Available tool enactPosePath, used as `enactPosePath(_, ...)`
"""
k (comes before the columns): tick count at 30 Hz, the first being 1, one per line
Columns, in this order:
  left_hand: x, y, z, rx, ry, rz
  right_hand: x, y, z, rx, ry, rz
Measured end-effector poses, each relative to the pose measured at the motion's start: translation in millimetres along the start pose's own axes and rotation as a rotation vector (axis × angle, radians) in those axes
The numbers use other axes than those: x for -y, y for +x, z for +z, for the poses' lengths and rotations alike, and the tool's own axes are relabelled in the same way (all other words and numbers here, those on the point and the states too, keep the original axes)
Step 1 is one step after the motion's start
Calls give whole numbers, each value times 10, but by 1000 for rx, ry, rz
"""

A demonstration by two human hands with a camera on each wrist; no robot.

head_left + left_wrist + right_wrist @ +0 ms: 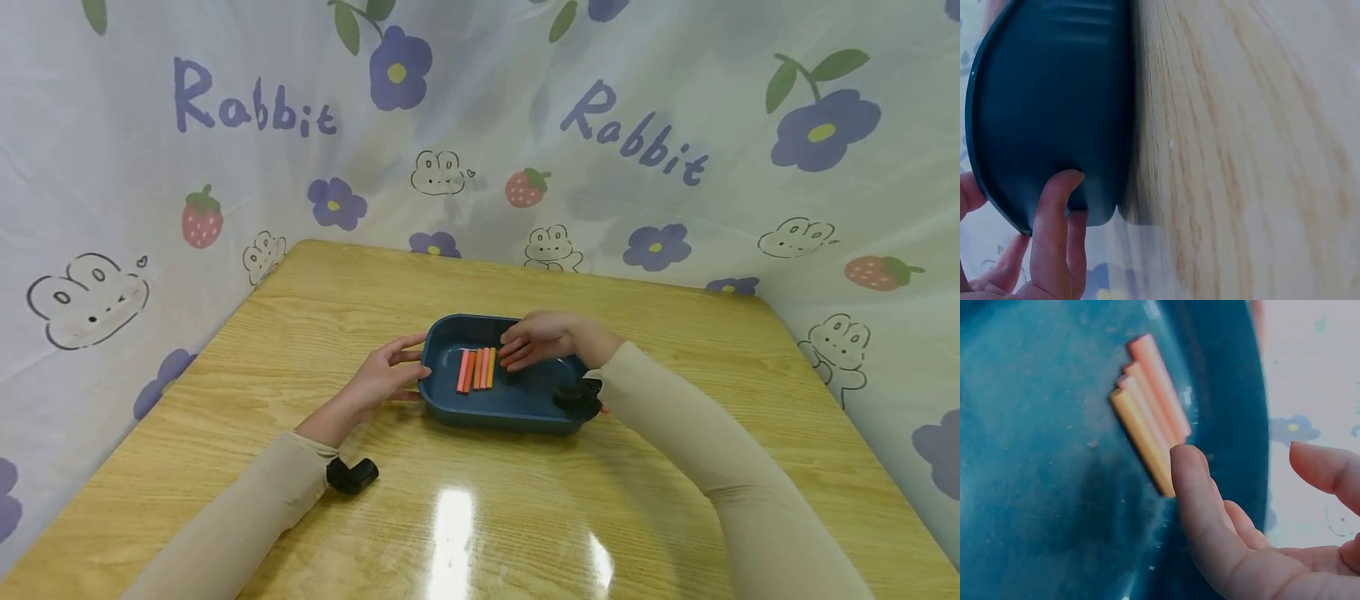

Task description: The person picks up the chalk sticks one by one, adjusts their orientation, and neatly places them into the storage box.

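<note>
A dark blue, rounded tray sits on the wooden table. Inside, towards its left end, several chalk sticks lie side by side, in pink, orange and yellow. My left hand holds the tray's left end, the thumb at the rim and bent fingers against the outer wall. Over the tray, just right of the chalk, hovers my right hand, its fingers loosely extended and nothing held. In the right wrist view one fingertip overlaps the end of the yellow stick; whether it touches cannot be told.
The wooden table stretches around the tray. A printed cloth with rabbits and flowers hangs behind it and along both sides. Black wrist mounts stick out at both sleeves; the right one hides part of the tray's right end.
</note>
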State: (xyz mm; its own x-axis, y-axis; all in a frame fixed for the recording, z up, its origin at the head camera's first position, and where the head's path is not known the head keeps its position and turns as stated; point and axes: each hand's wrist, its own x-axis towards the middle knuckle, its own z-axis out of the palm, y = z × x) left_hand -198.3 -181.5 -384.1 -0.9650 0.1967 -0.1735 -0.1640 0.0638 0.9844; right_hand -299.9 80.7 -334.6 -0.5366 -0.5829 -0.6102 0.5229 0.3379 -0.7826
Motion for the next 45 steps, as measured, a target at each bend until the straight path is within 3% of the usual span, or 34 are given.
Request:
enactPosePath(13, -7, -9, 29, -8, 5, -2, -50, -456, -157, 59, -15, -149)
enactPosePath(23, 14, 10, 18, -13, 8, 4, -220, -717, -328, -4, 4, -192)
enactPosePath(32, 38, 18, 16, -17, 9, 7, -427, -950, -553, -41, 89, -197)
enactPosePath(45, 37, 17, 18, -14, 13, 10, -662, -1175, -780, -127, 104, -234)
